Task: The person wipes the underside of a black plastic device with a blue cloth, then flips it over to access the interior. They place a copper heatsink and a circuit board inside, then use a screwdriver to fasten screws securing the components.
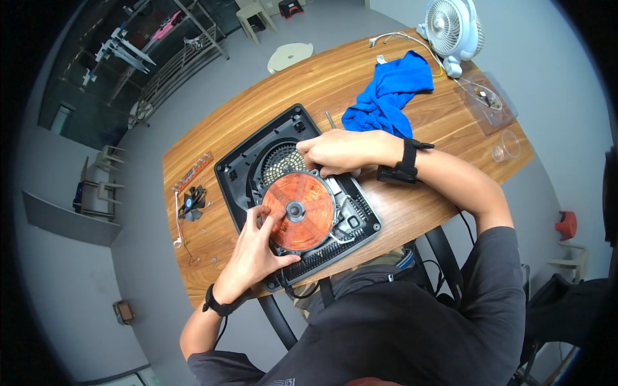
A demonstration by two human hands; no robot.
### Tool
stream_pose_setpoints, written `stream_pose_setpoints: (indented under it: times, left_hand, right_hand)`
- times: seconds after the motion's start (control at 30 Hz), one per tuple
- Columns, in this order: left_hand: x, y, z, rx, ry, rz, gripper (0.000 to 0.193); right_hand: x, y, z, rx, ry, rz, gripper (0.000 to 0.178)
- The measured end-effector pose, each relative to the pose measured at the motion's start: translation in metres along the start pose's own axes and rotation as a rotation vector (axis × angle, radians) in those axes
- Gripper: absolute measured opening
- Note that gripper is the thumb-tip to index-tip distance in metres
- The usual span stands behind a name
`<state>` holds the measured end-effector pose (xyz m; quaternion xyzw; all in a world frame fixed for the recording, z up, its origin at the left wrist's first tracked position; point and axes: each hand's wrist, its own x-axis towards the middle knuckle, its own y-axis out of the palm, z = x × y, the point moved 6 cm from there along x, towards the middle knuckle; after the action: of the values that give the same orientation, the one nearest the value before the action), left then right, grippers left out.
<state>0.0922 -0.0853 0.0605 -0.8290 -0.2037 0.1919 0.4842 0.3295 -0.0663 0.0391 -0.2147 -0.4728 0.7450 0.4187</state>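
Left grip (256, 249) spread wide, touching copper coil (311, 222), right grip (342, 152) curled, its hold hidden.

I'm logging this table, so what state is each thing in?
Casing, open
Coil, exposed, left hand touching it
Right hand, fingers bent near coil's edge
Cloth, crumpled
Desk fan, upright, spinning unclear
Small fan, lying on table
Tray, uncovered
Cup, transparent, contents unclear

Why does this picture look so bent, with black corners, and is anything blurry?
Head view: its fisheye lens bows the wooden table and leaves the corners black; centre of that view: the induction coil looks fairly crisp; left side of that view: fine detail on the black cooling fan is too small to make out.
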Motion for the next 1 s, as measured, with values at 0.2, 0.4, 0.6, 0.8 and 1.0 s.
stream_pose_setpoints:
  times: [0.2, 0.4, 0.6, 0.8, 1.0]
  left_hand:
    - [-0.002, 0.000, 0.001, 0.030, -0.005, 0.015, 0.100]
    - [0.000, 0.001, 0.002, 0.071, -0.016, 0.033, 0.101]
    - [-0.002, 0.000, 0.003, 0.126, -0.066, 0.060, 0.099]
    - [-0.004, -0.001, 0.001, 0.136, -0.029, 0.033, 0.094]
    - [-0.006, -0.004, -0.001, 0.132, -0.049, 0.047, 0.092]
  right_hand:
    - [0.009, -0.003, 0.006, -0.051, 0.000, 0.060, 0.020]
    - [0.014, -0.002, 0.007, -0.059, -0.021, 0.059, 0.020]
    - [0.014, -0.003, 0.008, -0.069, -0.012, 0.054, 0.021]
    - [0.011, -0.001, 0.007, -0.049, 0.007, 0.051, 0.020]
    - [0.010, 0.000, 0.006, -0.039, 0.019, 0.043, 0.020]
